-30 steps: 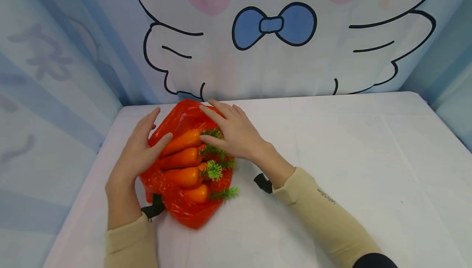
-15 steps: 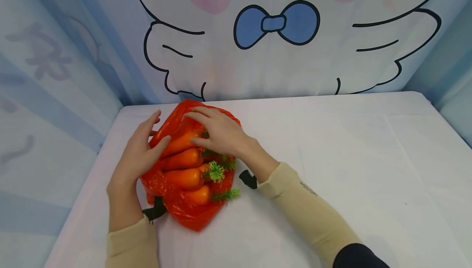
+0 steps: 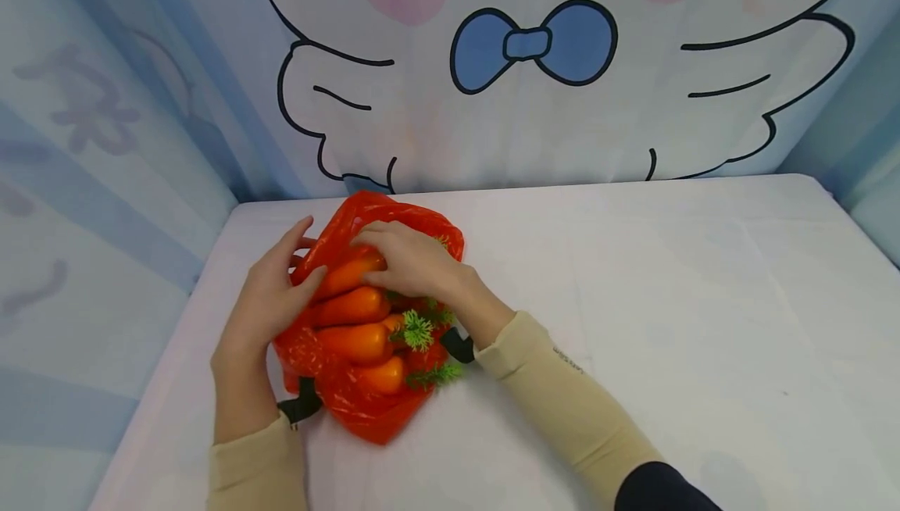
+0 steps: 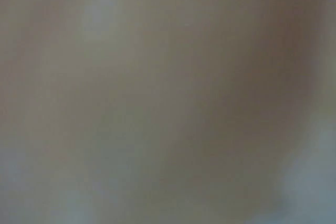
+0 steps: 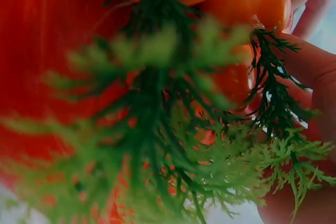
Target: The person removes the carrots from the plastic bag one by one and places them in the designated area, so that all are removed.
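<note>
A crinkled red plastic bag (image 3: 366, 421) lies on the left of the table, its mouth toward the right. Several smooth orange carrots (image 3: 351, 308) with green leafy tops (image 3: 416, 331) lie side by side in it. My left hand (image 3: 270, 292) holds the bag's left side, thumb over the front and fingers at its outer edge. My right hand (image 3: 415, 261) reaches into the bag's mouth and grips the uppermost carrot (image 3: 348, 273) near its leafy end. Leaves fill much of the right wrist view, the right hand's fingers at its right. Only blur shows in the left wrist view.
A white cloth covers the table (image 3: 633, 300), which reaches far to the right. Behind it hangs a printed curtain (image 3: 534, 128) with a blue bow tie, and a pale blue curtain (image 3: 91, 261) borders the left. Dark straps (image 3: 457, 345) sit at both wrists.
My right hand has moved left and down, from above the leafy tops onto the uppermost carrot, and its fingers have curled. My left hand stays at the bag's left side.
</note>
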{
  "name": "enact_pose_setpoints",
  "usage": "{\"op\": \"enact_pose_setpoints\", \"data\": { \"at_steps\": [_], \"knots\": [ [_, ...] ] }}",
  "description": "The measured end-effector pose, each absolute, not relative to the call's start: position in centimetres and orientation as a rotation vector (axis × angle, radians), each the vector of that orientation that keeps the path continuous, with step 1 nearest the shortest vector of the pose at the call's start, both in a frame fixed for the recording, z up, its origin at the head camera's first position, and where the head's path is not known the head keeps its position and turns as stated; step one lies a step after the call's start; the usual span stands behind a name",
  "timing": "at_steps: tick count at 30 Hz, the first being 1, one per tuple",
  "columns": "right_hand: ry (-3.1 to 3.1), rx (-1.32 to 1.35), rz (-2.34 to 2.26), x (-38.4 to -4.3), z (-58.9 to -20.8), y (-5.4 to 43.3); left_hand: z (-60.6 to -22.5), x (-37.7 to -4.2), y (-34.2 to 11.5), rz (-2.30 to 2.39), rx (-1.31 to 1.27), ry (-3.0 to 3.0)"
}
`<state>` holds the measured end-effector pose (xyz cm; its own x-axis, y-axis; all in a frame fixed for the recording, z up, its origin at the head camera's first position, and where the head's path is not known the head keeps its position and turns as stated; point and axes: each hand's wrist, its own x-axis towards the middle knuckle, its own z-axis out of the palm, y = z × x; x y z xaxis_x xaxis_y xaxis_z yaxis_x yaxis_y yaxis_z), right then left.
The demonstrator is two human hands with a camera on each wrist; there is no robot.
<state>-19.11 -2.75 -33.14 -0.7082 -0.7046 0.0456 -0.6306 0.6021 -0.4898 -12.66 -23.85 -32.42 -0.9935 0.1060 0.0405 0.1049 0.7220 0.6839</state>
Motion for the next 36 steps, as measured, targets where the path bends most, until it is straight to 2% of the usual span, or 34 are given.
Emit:
{"op": "enact_pose_setpoints", "data": {
  "at_steps": [36],
  "knots": [
    [2.598,-1.223,-0.73,-19.8,-34.1,-2.2,-32.2,-12.3,-23.9,1.147,0.115,2.935]
  ]
}}
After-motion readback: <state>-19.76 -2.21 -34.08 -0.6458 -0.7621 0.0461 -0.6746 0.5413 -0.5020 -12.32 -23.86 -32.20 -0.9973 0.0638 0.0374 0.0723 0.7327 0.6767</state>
